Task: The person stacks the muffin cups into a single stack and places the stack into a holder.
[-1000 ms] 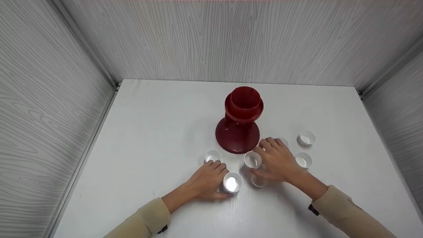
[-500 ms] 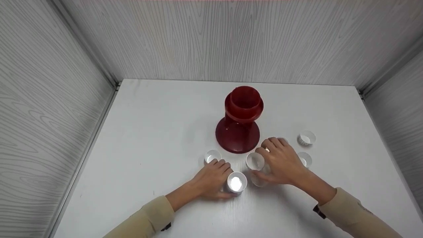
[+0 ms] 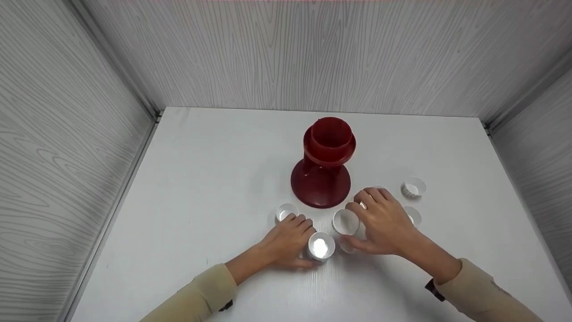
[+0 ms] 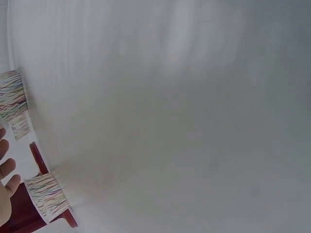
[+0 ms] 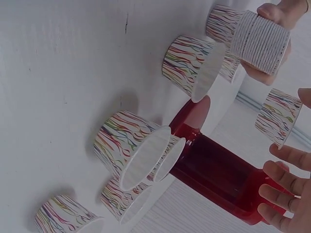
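My left hand point(image 3: 288, 243) grips a nested stack of paper cups point(image 3: 321, 247), low over the table. In the right wrist view the many rims of that stack point(image 5: 260, 42) show between its fingers and thumb. With thumb and fingertips my right hand point(image 3: 385, 223) holds a single paper cup point(image 3: 346, 222), mouth up, just right of the stack. Its side point(image 5: 278, 116) is white with colourful wavy lines. Beneath this hand another cup point(image 3: 347, 246) stands partly hidden. A further cup point(image 3: 286, 211) sits just beyond my left fingers. In the left wrist view only some fingertips point(image 4: 7, 167) show.
Behind the hands stands a red holder point(image 3: 321, 190) with a round base and an open cylindrical top. On the right, a cup point(image 3: 414, 187) and a half-covered cup point(image 3: 414, 215) stand on the white table point(image 3: 201, 179). Wood-grain panels point(image 3: 277, 53) enclose the table.
My left hand has shifted slightly right with the stack. The right hand has also moved a little right, and its cup now looks slightly larger and nearer the head camera.
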The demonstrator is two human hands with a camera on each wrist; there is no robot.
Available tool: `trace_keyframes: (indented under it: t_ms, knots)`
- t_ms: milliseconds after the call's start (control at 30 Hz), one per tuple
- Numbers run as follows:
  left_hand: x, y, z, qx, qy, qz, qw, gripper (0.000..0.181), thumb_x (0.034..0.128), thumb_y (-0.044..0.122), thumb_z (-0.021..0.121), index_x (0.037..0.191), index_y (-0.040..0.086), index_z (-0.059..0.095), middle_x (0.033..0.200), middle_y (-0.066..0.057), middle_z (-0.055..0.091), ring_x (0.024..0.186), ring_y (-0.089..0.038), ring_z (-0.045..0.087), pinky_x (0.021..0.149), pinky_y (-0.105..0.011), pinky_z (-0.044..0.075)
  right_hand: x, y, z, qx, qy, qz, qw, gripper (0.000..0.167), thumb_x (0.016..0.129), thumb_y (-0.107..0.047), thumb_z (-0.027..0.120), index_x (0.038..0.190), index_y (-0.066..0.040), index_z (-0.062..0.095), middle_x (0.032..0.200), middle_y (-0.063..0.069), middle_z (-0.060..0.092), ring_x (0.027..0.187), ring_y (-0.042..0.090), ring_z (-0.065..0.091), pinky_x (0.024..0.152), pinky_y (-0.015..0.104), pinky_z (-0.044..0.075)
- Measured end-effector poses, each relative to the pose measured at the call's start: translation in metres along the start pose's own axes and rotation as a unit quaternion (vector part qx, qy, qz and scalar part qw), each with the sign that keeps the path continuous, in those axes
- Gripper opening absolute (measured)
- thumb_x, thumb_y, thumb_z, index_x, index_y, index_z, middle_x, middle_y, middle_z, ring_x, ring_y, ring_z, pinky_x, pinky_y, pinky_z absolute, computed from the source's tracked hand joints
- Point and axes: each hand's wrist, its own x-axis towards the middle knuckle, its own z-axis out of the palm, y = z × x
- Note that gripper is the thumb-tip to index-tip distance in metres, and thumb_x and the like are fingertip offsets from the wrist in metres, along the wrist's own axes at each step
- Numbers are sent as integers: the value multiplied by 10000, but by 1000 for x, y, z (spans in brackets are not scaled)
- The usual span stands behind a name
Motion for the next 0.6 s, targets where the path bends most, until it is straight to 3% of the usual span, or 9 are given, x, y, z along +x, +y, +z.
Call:
trace_keyframes:
  t_ms: [333, 600]
  knots:
    - [2, 0, 1, 154, -2, 66, 9999, 733, 886, 843, 512, 1138, 173, 673, 1075, 28, 672, 1002, -168, 592, 871, -331, 477, 2, -10, -8, 71, 186, -149, 9997, 579, 732, -676, 773, 1032, -186, 704, 1011, 29, 636, 1025, 269, 623, 943, 470, 523]
    - [3, 0, 3, 179, 262, 165, 9994, 684, 851, 826, 585, 1103, 196, 677, 1054, 51, 681, 972, -154, 594, 852, -316, 473, 3, -18, -9, 180, 237, -128, 9995, 587, 716, -674, 791, 1043, -195, 700, 1030, 20, 632, 1039, 260, 616, 943, 460, 520]
